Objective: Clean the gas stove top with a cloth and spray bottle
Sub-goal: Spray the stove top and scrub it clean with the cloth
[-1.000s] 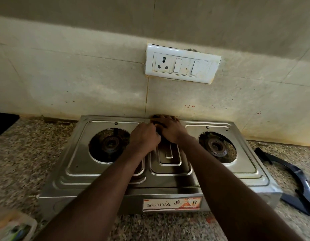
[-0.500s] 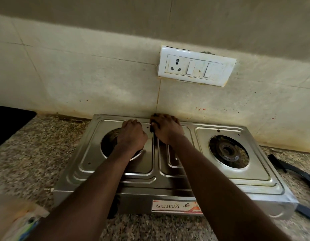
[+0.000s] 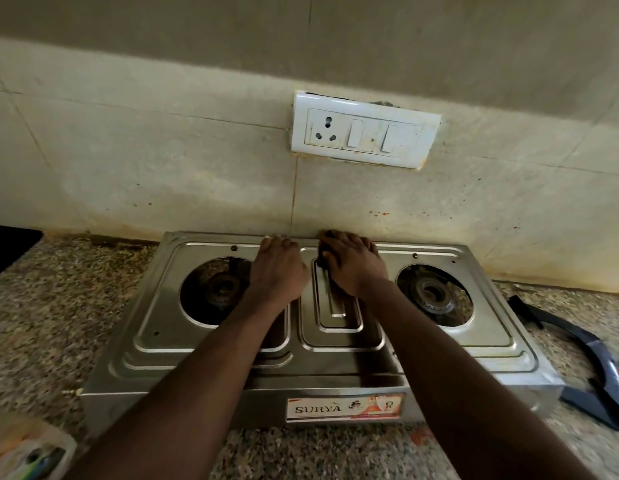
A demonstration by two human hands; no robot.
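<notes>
The steel two-burner gas stove (image 3: 211,358) stands on a speckled counter against the tiled wall. Its left burner (image 3: 218,289) and right burner (image 3: 434,294) lie bare, without pan supports. My left hand (image 3: 277,268) rests palm down between the left burner and the middle panel, fingertips on the back rim. My right hand (image 3: 353,263) presses on the back of the middle panel, over a small dark cloth (image 3: 321,259) that peeks out under its fingers. No spray bottle is in view.
A dark pan support (image 3: 595,365) lies on the counter (image 3: 58,306) right of the stove. A white switch and socket plate (image 3: 365,136) sits on the wall above. A pale packet (image 3: 27,452) is at the lower left corner.
My left hand has slid from beside the right hand to the left and back, out to the stove's rear rim. The right hand stays on the dark cloth at the back centre.
</notes>
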